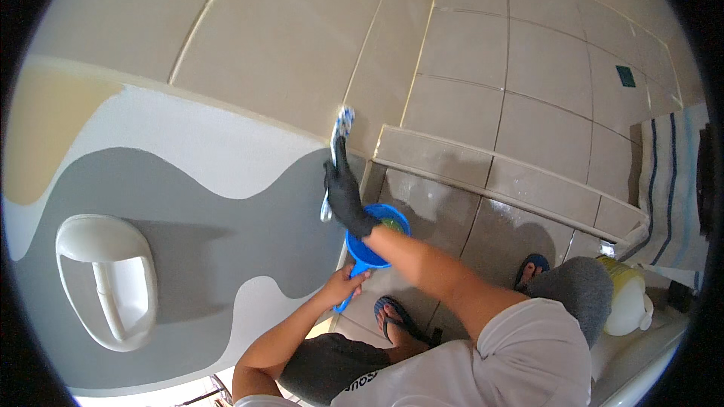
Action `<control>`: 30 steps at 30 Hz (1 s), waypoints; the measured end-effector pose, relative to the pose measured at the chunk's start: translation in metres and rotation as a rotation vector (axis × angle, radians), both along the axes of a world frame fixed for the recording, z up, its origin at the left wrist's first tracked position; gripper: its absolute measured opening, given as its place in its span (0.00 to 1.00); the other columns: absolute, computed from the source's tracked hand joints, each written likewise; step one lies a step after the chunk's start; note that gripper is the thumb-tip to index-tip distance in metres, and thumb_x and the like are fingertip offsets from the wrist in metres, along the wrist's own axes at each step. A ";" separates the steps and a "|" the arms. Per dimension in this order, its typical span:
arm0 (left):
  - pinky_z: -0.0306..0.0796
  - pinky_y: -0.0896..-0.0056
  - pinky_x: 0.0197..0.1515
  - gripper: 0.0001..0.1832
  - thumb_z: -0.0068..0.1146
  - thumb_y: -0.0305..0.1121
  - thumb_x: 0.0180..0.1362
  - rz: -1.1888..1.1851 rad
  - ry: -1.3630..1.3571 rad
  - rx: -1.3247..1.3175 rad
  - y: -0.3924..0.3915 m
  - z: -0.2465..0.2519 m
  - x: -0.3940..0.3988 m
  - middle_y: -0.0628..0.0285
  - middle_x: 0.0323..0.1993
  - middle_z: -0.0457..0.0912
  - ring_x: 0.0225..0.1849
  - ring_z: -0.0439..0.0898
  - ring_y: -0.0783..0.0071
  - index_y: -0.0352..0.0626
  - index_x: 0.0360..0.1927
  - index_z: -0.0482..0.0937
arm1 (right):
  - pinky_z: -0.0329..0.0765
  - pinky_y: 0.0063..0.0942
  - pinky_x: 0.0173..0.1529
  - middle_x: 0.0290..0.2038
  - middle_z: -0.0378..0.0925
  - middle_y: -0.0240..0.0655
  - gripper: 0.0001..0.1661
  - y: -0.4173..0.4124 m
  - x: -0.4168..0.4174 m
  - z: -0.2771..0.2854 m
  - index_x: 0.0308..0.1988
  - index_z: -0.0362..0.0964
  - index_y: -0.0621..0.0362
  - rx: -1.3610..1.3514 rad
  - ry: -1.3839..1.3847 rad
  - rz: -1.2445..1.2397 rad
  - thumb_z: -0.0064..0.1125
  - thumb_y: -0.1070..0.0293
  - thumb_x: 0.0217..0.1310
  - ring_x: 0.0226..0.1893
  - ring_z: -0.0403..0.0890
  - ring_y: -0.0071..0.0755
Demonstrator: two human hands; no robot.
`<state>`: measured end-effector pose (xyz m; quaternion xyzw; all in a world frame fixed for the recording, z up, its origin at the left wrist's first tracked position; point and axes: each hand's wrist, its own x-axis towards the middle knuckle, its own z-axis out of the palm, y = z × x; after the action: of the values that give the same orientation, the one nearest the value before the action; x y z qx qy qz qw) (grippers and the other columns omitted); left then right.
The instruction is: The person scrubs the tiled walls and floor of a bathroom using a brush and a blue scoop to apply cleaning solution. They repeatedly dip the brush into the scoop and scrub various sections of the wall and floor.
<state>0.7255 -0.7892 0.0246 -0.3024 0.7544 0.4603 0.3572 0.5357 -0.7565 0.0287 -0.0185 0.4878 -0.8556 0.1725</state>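
My right hand (346, 195), in a black glove, grips the handle of a blue-and-white scrub brush (344, 122). The brush's bristles are at a grout line on the tiled wall (288, 51), just above the painted part. My left hand (343, 286) is bare and holds the handle of a blue plastic dipper (370, 258) below my right wrist. Some greenish matter shows inside the dipper; my right wrist and forearm cover part of its bowl.
A white toilet-paper holder (148, 299) juts from the painted wall at left. A low tiled curb (435, 150) borders the shower floor (543, 62), with a dark drain cover (625, 76). A striped curtain (664, 181) hangs at right, near a whitish plastic jug (625, 305).
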 end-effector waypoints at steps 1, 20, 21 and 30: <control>0.62 0.80 0.17 0.15 0.49 0.44 0.54 0.008 0.017 0.011 -0.001 -0.004 0.003 0.69 0.15 0.68 0.14 0.66 0.83 0.43 0.33 0.67 | 0.61 0.19 0.20 0.20 0.60 0.26 0.33 0.007 -0.017 0.006 0.61 0.38 0.44 -0.031 0.014 -0.008 0.37 0.74 0.58 0.17 0.57 0.17; 0.62 0.80 0.18 0.14 0.49 0.43 0.54 0.060 -0.027 0.069 0.007 0.006 -0.023 0.69 0.14 0.68 0.14 0.66 0.83 0.42 0.32 0.67 | 0.60 0.23 0.19 0.14 0.59 0.27 0.13 0.024 -0.075 -0.032 0.45 0.56 0.51 -0.115 0.027 0.004 0.40 0.70 0.57 0.15 0.59 0.20; 0.62 0.80 0.18 0.15 0.49 0.44 0.53 0.075 -0.016 0.070 0.003 0.000 -0.014 0.69 0.14 0.68 0.14 0.66 0.82 0.42 0.32 0.68 | 0.61 0.24 0.19 0.15 0.60 0.29 0.30 0.009 -0.019 -0.023 0.60 0.46 0.44 -0.085 -0.031 0.046 0.39 0.72 0.57 0.15 0.60 0.21; 0.61 0.80 0.18 0.16 0.50 0.44 0.53 0.027 -0.008 0.110 0.012 0.004 -0.032 0.68 0.14 0.68 0.15 0.66 0.82 0.42 0.34 0.68 | 0.60 0.21 0.21 0.16 0.56 0.22 0.09 0.065 -0.253 -0.009 0.35 0.64 0.54 -0.187 -0.045 -0.049 0.39 0.65 0.56 0.16 0.58 0.18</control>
<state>0.6936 -0.7775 0.0283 -0.2944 0.7222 0.5048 0.3701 0.2823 -0.6917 0.0196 -0.0031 0.4021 -0.9015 0.1598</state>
